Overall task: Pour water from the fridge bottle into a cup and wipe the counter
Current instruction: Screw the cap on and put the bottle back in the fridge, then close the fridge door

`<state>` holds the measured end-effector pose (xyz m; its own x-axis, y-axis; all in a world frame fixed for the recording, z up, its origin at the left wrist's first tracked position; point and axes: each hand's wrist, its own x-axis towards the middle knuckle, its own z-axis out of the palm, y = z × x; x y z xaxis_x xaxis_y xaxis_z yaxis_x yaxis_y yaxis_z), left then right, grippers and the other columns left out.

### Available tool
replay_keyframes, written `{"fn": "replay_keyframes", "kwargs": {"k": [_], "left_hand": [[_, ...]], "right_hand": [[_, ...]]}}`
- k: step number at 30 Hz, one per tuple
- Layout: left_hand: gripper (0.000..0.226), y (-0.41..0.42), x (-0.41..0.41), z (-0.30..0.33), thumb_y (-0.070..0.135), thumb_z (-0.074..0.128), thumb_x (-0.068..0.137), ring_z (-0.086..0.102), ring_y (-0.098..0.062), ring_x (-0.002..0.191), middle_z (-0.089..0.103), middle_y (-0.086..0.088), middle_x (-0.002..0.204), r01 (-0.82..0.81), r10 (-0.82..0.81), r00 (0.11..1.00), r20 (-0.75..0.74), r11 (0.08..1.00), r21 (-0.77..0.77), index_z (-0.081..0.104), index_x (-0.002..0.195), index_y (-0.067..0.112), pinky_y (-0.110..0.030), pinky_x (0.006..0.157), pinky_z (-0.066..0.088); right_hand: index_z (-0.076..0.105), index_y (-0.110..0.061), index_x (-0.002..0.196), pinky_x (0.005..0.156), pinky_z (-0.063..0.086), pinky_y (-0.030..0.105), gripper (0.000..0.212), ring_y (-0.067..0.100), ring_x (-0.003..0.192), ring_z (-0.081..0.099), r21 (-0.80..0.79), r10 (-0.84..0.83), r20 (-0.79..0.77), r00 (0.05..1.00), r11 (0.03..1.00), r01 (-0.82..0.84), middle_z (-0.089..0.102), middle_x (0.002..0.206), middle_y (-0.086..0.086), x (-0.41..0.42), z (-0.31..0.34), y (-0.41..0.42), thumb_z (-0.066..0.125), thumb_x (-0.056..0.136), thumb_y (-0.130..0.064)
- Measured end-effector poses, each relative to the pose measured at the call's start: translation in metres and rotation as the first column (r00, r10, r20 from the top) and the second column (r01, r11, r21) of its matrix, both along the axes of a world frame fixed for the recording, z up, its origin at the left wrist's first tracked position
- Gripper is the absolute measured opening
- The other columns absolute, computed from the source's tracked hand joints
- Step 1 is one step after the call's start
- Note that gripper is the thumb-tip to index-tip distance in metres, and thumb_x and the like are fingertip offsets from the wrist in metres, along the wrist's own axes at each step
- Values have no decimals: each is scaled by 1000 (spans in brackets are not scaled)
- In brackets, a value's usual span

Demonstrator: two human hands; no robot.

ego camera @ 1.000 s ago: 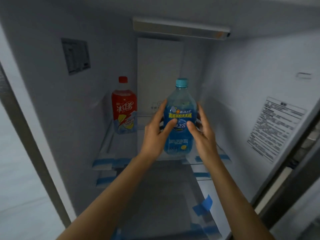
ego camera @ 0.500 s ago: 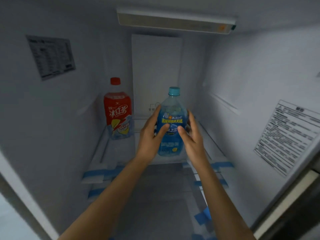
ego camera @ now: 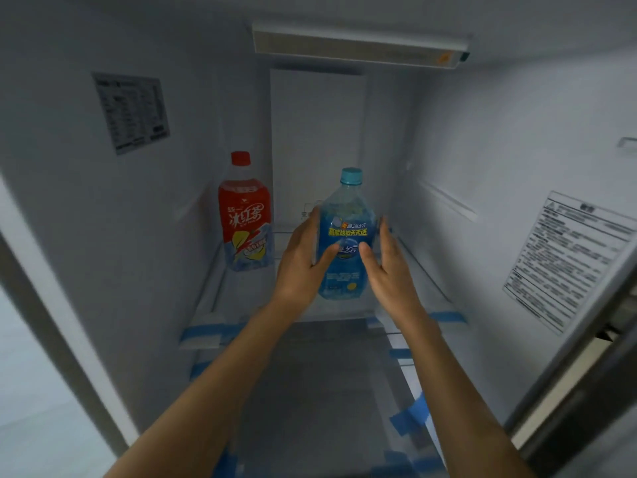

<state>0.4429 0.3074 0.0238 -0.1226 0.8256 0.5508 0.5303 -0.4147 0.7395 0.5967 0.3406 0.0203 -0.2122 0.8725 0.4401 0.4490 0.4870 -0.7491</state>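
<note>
Blue bottle (ego camera: 345,236) upright between both hands, shelf-front.

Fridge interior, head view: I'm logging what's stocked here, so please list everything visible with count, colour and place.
Blue plastic bottle with a teal cap: one, upright on the shelf, centre, between both hands.
Red-labelled plastic bottle with a red cap: one, upright on the same shelf, back left.
Clear glass shelf: one, blue tape on its front corners.
Printed stickers: two, white; one on the left wall, one at the right.
Light bar: one, pale, on the ceiling.
Blue tape strips: several, lower right.
Left hand: fingers around the bottle's left side.
Right hand: fingers around its right side.
</note>
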Motion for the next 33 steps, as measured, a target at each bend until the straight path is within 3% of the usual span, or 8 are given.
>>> {"fn": "replay_keyframes", "kwargs": {"k": [2, 5, 11, 16, 22, 24, 28, 33], "left_hand": [[60, -9, -6, -3, 38, 50, 96, 31, -13, 137, 35, -4, 152, -114, 107, 990, -92, 991, -69, 28, 149, 20, -26, 109, 28], [51, -27, -16, -15, 34, 50, 97, 40, -30, 134, 42, -16, 146, -242, 204, 945, -254, 961, -130, 43, 141, 10, -42, 108, 37], [44, -80, -25, -46, 34, 55, 92, 48, -39, 124, 54, -17, 134, -422, 321, 680, -660, 906, 5, 57, 129, 11, -56, 100, 41], [35, -124, -23, -66, 25, 66, 85, 58, -44, 109, 63, -21, 119, -396, 350, 657, -668, 914, 90, 65, 114, 6, -60, 91, 46], [40, -184, -13, -85, 33, 44, 89, 61, -41, 102, 66, -18, 112, -373, 353, 645, -678, 919, 123, 68, 108, 6, -53, 87, 51], [38, -207, -6, -93, 31, 48, 88, 62, -41, 100, 67, -18, 110, -380, 360, 648, -671, 917, 126, 69, 107, 6, -52, 86, 51], [32, -259, 14, -113, 21, 73, 81, 62, -43, 102, 66, -20, 111, -385, 323, 652, -686, 920, 68, 68, 108, 4, -55, 88, 50], [34, -334, 51, -137, 20, 70, 84, 60, -41, 107, 65, -18, 114, -394, 269, 690, -672, 918, -37, 65, 114, 6, -52, 91, 47]], "right_hand": [[4, -23, 153, 111, 25, 35, 66, 19, 145, 18, 1, -77, 122, 990, 997, 78, 13, 160, 1, 5, -1, -8, 32, 99, -49], [19, -12, 151, 114, 22, 37, 60, 26, 145, 20, 57, -155, 251, 955, 988, 145, 21, 158, 10, 14, -3, -27, 31, 101, -42], [59, -3, 126, 107, 36, 46, 47, 37, 129, 43, 192, -249, 338, 908, 962, 192, 50, 137, 20, 32, -25, -84, 39, 98, -35], [63, -6, 121, 100, 44, 46, 53, 34, 122, 49, 244, -277, 401, 873, 951, 189, 57, 129, 16, 42, -46, -130, 34, 95, -42], [65, -6, 119, 94, 48, 44, 50, 34, 114, 56, 316, -314, 414, 854, 930, 189, 63, 120, 14, 59, -71, -181, 35, 96, -39], [66, -4, 116, 90, 50, 42, 48, 33, 109, 58, 346, -330, 431, 840, 920, 184, 65, 115, 14, 66, -78, -200, 36, 97, -37], [65, -3, 114, 85, 52, 43, 47, 33, 102, 61, 345, -335, 462, 821, 921, 182, 66, 108, 14, 83, -93, -246, 36, 97, -36], [65, -4, 114, 87, 51, 43, 50, 34, 102, 61, 283, -288, 518, 805, 946, 156, 66, 108, 15, 115, -116, -318, 33, 97, -38]]}}
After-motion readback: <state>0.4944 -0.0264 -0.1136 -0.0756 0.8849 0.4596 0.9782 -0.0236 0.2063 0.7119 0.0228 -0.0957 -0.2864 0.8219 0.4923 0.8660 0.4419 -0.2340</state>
